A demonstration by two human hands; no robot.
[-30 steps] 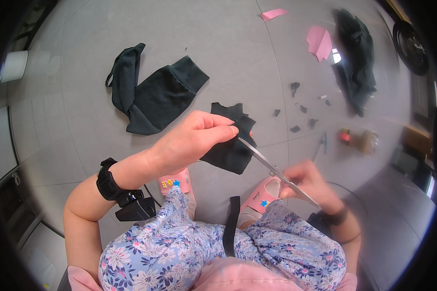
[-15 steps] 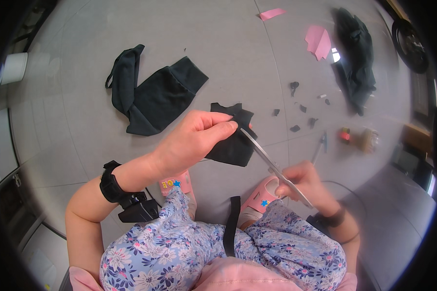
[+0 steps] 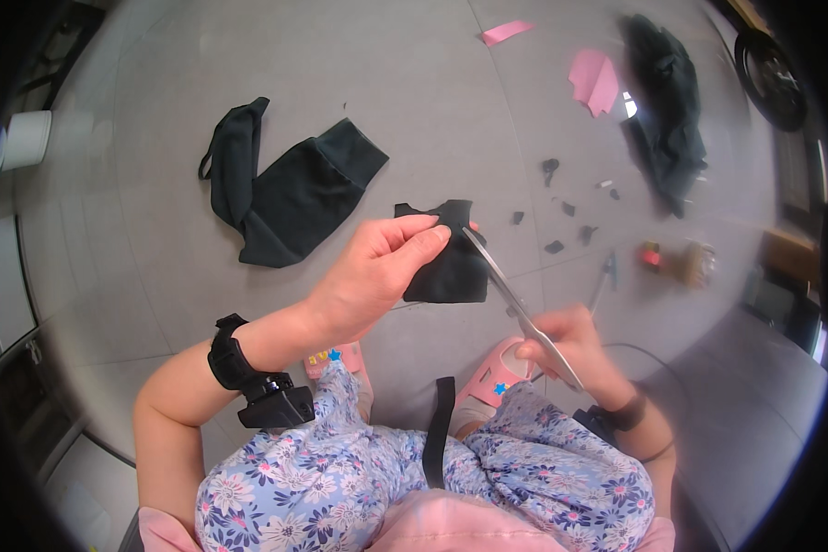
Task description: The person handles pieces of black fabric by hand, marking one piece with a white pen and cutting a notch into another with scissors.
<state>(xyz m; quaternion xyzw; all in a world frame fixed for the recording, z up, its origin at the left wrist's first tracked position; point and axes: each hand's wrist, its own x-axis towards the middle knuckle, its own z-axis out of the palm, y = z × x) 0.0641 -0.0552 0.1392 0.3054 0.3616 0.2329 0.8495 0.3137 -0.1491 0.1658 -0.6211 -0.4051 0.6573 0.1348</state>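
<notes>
Between the thumb and fingers of my left hand (image 3: 377, 271) a small piece of black cloth (image 3: 446, 271) is pinched by its upper part. Its top edge is notched and its lower edge is straight. My right hand (image 3: 566, 345) is closed around a long pair of silver scissors (image 3: 506, 285), seen nearly edge-on. The tip reaches the upper right edge of the cloth, close to my left fingertips. Whether the blades are apart does not show. Part of the cloth is hidden behind my left hand.
On the grey tiled floor lie a dark garment piece (image 3: 304, 198) at the left and another dark garment (image 3: 667, 110) at the far right. Pink scraps (image 3: 594, 83), several small black scraps (image 3: 554, 247), a blue-grey slender tool (image 3: 609, 269) and a red-tipped object (image 3: 651, 258) lie at the right.
The black cloth has turned a little, so its lower edge now runs level. The scissors' tip has shifted slightly up and right along the cloth's edge. Both hands keep their hold.
</notes>
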